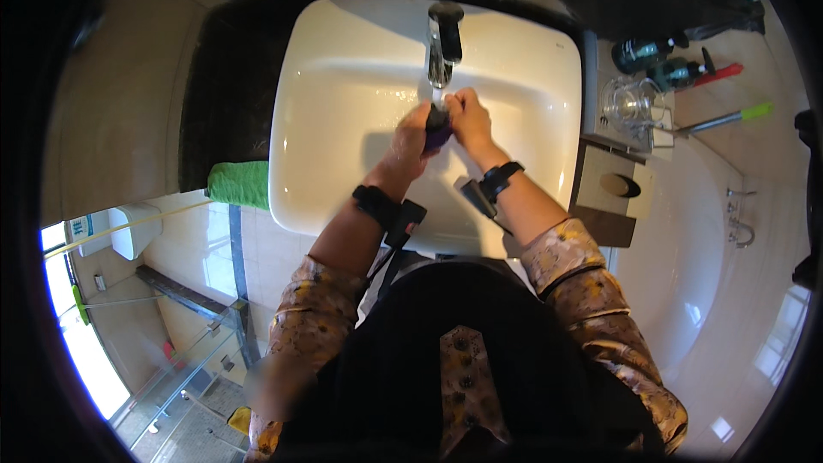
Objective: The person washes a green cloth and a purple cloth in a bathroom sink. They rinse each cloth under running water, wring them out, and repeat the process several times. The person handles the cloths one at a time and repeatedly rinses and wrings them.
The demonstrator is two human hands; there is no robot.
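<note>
My left hand [411,136] is wrapped around a small dark object [438,128], black above and purple below. What it is I cannot make out. The fingers of my right hand [471,117] pinch at its upper right side, close under the running water [438,96]. That stream falls from a chrome single-lever faucet [443,45] at the back of a white washbasin [334,161]. Both hands are over the bowl, and drops of water shine behind them. Part of the dark object is hidden by my fingers. Black straps with small devices sit on both wrists.
A green towel [238,184] lies at the basin's left on a dark counter [225,90]. To the right stand pump bottles [643,54], clear glassware [627,103] and a tissue box [607,181]. Beyond them is a white bathtub [669,257]. A glass shower partition [186,373] is at lower left.
</note>
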